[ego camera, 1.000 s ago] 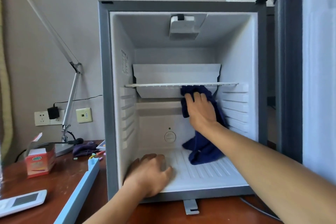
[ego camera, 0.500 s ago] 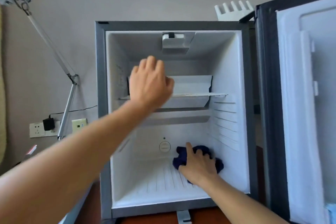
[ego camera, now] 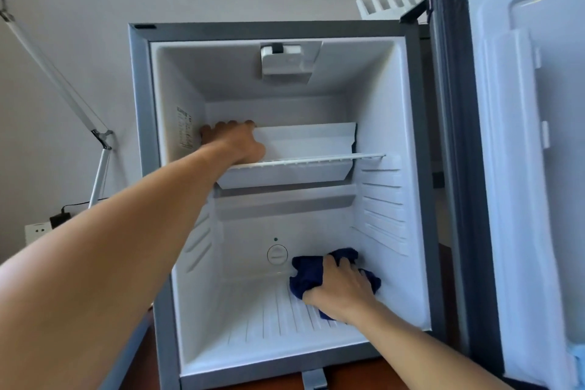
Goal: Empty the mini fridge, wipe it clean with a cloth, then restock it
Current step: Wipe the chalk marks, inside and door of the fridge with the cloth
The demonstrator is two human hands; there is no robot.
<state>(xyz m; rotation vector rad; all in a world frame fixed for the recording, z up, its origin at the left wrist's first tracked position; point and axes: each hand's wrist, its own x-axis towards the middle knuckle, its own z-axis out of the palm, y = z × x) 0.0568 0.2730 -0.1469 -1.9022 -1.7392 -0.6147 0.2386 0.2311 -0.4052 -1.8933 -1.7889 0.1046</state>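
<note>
- Two bare arms are reaching into the mini fridge (ego camera: 421, 168), a boxy grey-framed cabinet with a smooth white plastic lining, standing upright with its opening facing the camera.
- Left of the fridge, a thin white lamp arm (ego camera: 53, 73) is slanting across the wall, and a wall socket (ego camera: 38, 231) with a black plug is partly hiding behind the left forearm.
- Left hand (ego camera: 232, 142) is lying at the fridge's upper left, fingers curling over the top edge of the white plate at the back; the fingertips are hiding behind that edge, so how firmly they are holding cannot be told.
- Wire shelf (ego camera: 316, 161) is running flat, long axis left to right, from that hand to the ribbed right wall.
- Right hand (ego camera: 342, 286) is pressing down with slightly spread fingers on the dark blue cloth (ego camera: 308, 275), a soft, bunched, terry-like wad lying on the grooved fridge floor at the back right, beside the round dial (ego camera: 277, 254).
- Right of the fridge, the door (ego camera: 522, 168) is standing open, its edge running out of the frame.
</note>
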